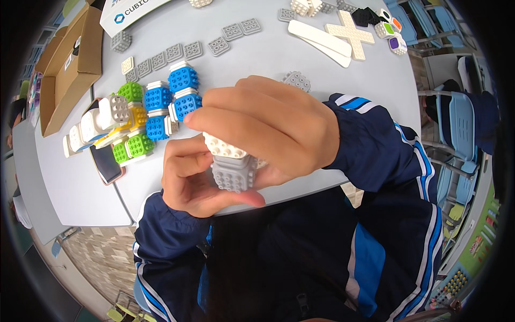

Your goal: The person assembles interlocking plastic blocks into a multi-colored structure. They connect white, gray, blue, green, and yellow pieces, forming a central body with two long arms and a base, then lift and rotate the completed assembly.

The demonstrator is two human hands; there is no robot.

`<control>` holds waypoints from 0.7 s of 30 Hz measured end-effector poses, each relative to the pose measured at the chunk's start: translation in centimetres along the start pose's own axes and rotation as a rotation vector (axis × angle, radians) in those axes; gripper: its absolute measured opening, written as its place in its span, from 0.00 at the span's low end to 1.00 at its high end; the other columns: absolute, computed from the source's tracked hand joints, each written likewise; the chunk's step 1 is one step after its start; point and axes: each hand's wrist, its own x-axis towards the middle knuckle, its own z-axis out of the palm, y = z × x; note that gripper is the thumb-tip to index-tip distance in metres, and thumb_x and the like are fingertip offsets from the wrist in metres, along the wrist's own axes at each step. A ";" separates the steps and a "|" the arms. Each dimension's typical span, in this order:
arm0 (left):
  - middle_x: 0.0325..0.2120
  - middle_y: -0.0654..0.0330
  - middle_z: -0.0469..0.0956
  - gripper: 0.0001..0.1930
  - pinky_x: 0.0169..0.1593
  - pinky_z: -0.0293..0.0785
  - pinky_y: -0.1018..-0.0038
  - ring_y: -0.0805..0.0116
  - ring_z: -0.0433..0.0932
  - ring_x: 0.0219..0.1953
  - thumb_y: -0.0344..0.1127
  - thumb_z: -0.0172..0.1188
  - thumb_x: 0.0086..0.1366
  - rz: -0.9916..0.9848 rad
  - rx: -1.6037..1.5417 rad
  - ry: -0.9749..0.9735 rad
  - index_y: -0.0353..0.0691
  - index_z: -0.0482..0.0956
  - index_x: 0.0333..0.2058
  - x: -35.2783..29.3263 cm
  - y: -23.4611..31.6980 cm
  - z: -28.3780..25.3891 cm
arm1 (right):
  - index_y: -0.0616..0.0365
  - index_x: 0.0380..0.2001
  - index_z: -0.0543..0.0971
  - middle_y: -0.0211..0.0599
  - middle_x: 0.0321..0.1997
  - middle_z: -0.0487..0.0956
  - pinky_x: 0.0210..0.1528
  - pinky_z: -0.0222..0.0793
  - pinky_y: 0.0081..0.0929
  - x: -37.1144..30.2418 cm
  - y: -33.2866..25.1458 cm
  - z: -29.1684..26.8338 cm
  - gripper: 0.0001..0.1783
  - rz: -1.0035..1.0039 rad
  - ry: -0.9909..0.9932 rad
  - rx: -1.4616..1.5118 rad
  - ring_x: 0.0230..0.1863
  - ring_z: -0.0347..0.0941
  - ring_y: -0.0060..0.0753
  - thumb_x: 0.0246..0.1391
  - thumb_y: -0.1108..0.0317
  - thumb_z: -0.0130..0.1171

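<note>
I see left hand (185,180) grasping grey block (234,176), right hand (279,126) gripping white block (225,146) against it; blue blocks (157,99) near.

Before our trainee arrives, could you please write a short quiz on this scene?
1. True or false: the cardboard box is to the left of the blue blocks.
2. Which is nearest the white cross-shaped piece? a) phone b) long white strips c) cardboard box
3. Which two colours show on the studded blocks between the left hand and right hand?

Key: 1. True. 2. b. 3. White and grey.
</note>
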 end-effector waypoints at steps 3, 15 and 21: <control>0.41 0.46 0.75 0.44 0.44 0.77 0.72 0.61 0.81 0.42 0.49 0.84 0.32 0.031 -0.003 0.013 0.32 0.66 0.42 0.2 0.0 0.3 | 0.69 0.44 0.79 0.47 0.39 0.79 0.26 0.71 0.26 0.3 -0.2 -0.3 0.31 -0.030 -0.015 -0.033 0.24 0.75 0.36 0.30 0.70 0.71; 0.36 0.49 0.74 0.43 0.41 0.75 0.71 0.61 0.80 0.39 0.58 0.81 0.33 0.125 0.196 -0.030 0.33 0.67 0.38 0.6 0.9 0.4 | 0.67 0.39 0.80 0.47 0.36 0.78 0.23 0.69 0.25 0.0 -1.1 0.0 0.22 -0.035 0.005 -0.034 0.22 0.73 0.34 0.36 0.69 0.69; 0.31 0.47 0.74 0.44 0.36 0.77 0.72 0.63 0.81 0.32 0.55 0.83 0.29 0.161 0.127 0.064 0.29 0.67 0.35 -0.2 -0.2 0.8 | 0.68 0.36 0.79 0.45 0.32 0.77 0.20 0.67 0.25 -0.5 -0.7 0.5 0.21 -0.036 0.047 0.006 0.19 0.71 0.34 0.35 0.69 0.70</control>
